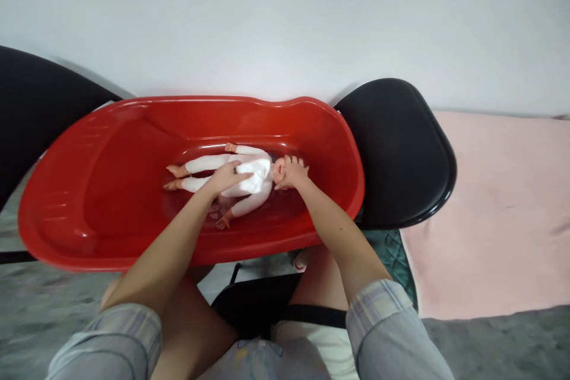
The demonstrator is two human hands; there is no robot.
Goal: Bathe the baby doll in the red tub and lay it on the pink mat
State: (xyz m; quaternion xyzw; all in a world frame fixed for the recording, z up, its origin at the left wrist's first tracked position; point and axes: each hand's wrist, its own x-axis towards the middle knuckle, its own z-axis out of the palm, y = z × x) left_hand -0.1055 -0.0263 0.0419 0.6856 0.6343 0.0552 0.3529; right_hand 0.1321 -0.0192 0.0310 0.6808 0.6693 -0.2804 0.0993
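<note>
A baby doll (pixel 249 173) in a white suit lies on its back inside a red plastic baby tub (pixel 111 190), head to the right, feet to the left. My left hand (pixel 228 176) rests flat on the doll's belly and hip. My right hand (pixel 291 171) cups the doll's head from above, hiding most of it. One doll arm points to the far wall of the tub, the other toward me.
The tub rests on black chair seats: one (pixel 401 148) at the right, another (pixel 35 107) at the left. A pink cloth (pixel 499 214) lies further right. A white wall is behind. My knees and a black seat edge show below.
</note>
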